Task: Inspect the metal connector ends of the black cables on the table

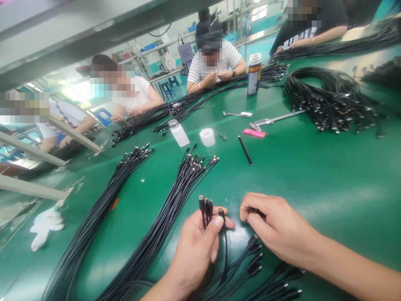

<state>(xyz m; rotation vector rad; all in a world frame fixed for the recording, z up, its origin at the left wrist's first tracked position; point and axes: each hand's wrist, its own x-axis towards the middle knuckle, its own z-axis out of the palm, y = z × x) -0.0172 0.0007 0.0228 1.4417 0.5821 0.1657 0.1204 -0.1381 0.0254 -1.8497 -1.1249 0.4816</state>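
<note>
My left hand point(196, 251) is closed around several black cables point(206, 207), their connector ends sticking up above my fingers. My thumb presses one more connector point(221, 212) against them. My right hand point(275, 225) hovers just to the right, fingers curled, pinching a thin black cable end point(250, 208) at its fingertips. Loose black cables point(250, 259) with connectors lie on the green table point(328, 179) below both hands. A long bundle of black cables point(175, 196) lies left of my left hand, and another bundle point(103, 205) lies further left.
A white bottle point(179, 133), tape roll point(207, 137), black pen point(245, 150), pink lighter point(254, 133), caliper point(269, 121) and spray can point(254, 74) sit mid-table. A coiled cable heap point(328, 100) is right. A white glove point(45, 225) lies left. Several people work cables at the far edge.
</note>
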